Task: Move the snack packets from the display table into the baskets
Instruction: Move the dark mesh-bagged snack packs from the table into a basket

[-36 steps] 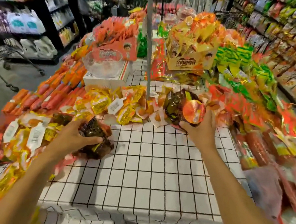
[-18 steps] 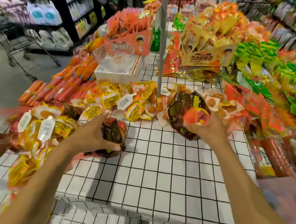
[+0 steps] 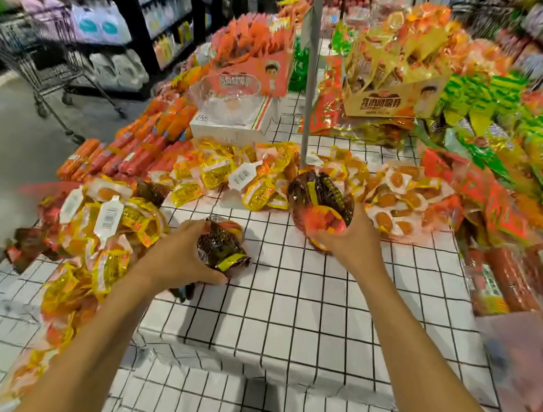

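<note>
My left hand (image 3: 180, 256) grips a bunch of dark brown snack packets (image 3: 223, 248) just above the white checked cloth of the display table (image 3: 301, 313). My right hand (image 3: 352, 240) holds a second bunch of dark brown and orange snack packets (image 3: 322, 202) lifted off the cloth. Yellow snack packets (image 3: 232, 176) lie heaped behind both hands, and another pile of yellow packets (image 3: 105, 225) sits at the left edge. No basket is in view.
A grey pole (image 3: 311, 73) rises from the table centre. Behind it stand a clear bowl (image 3: 228, 103) on a white box, an orange carton (image 3: 257, 69) and a yellow carton (image 3: 395, 97). Red sausages (image 3: 508, 282) lie right. A shopping trolley (image 3: 47, 62) stands left.
Both hands have drawn nearer to me with their packets. The left hand's bunch has shifted right onto bare cloth, and the right hand's bunch is lifted away from the heap.
</note>
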